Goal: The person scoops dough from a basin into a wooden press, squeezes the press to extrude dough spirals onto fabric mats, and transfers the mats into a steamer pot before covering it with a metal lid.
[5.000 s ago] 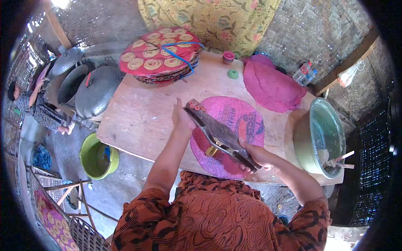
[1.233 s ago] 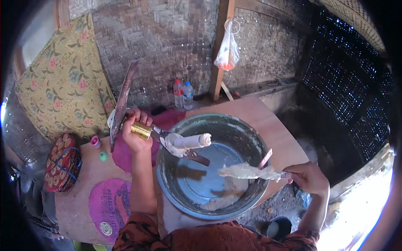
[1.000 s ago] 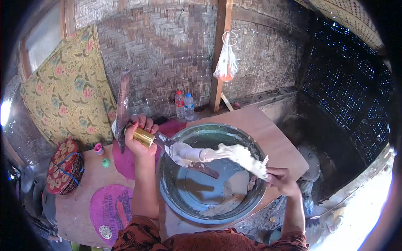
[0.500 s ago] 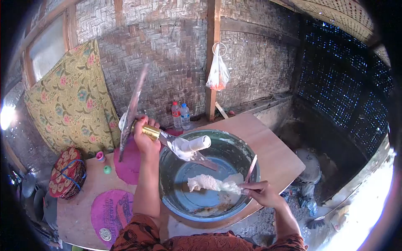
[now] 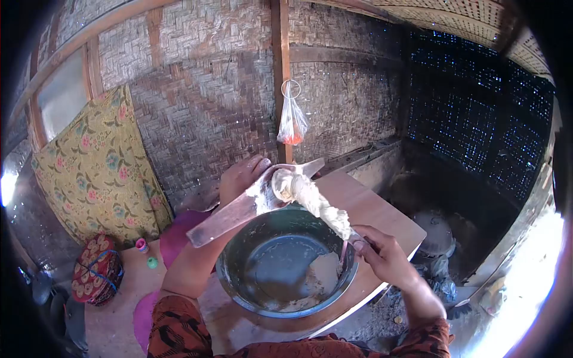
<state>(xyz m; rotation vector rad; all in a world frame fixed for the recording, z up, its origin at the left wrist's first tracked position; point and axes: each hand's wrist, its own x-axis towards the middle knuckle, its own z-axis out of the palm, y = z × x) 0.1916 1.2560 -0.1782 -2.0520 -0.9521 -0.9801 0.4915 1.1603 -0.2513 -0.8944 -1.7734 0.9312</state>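
Note:
My left hand [image 5: 242, 176] is raised above the basin, closed around a wooden dough press; its fingers are partly hidden behind the tool. The press [image 5: 224, 219] has long flat wooden arms, and its round opening faces me. White sticky dough [image 5: 319, 206] stretches from that opening down to my right hand [image 5: 382, 253]. This hand grips the handle of a dough-coated tool whose exact kind is covered. Below both hands stands a large round basin [image 5: 236, 259], with a patch of pale dough [image 5: 324, 274] at its lower right inside.
The basin stands on a wooden table [image 5: 382, 209]. Pink mats [image 5: 143, 319] lie at left, near a tied round bundle [image 5: 95, 271], a pink cup [image 5: 141, 245] and a small green object [image 5: 152, 262]. A plastic bag [image 5: 292, 122] hangs from the wall post.
My left hand has moved right and turned the press so its opening faces me. The dough on my right hand's tool has been raised and now meets that opening.

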